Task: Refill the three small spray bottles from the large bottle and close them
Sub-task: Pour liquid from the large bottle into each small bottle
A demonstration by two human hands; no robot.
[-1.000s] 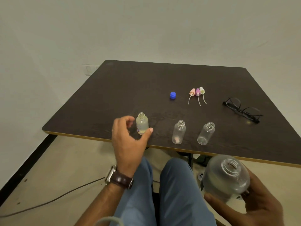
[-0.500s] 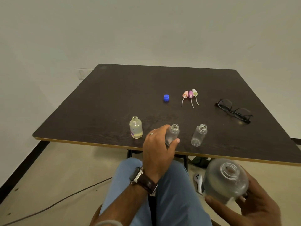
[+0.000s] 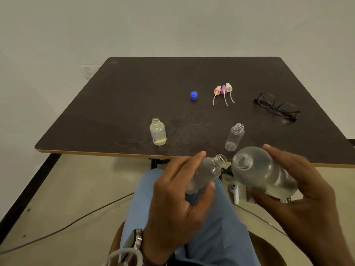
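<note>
The left hand (image 3: 172, 194) is wrapped around a small clear bottle (image 3: 206, 172), thumb on the near side and fingers curled over the far side, holding it tilted with its open neck pointing up and to the right, below the near edge of the table (image 3: 134, 104) and above the person's lap. The right hand (image 3: 299, 191) grips the large bottle (image 3: 259, 169), fingers spread over its far side and thumb under it, tipped so that its open mouth faces left, just beside the small bottle's neck; whether the two rims touch cannot be told. Clear liquid sits in the large bottle. Two more small bottles stand upright and uncapped near the table's front edge: one on the left (image 3: 158, 132) with a little yellowish liquid at the bottom and a purple mark on its side, and a clear one on the right (image 3: 234, 136), which looks empty. Farther back lie a blue cap (image 3: 194, 96) and, close to its right, three spray tops (image 3: 223, 91) side by side, pink, purple and pale yellow, each with a thin tube pointing toward the person. A pair of black glasses (image 3: 276, 107) rests toward the table's right side.
</note>
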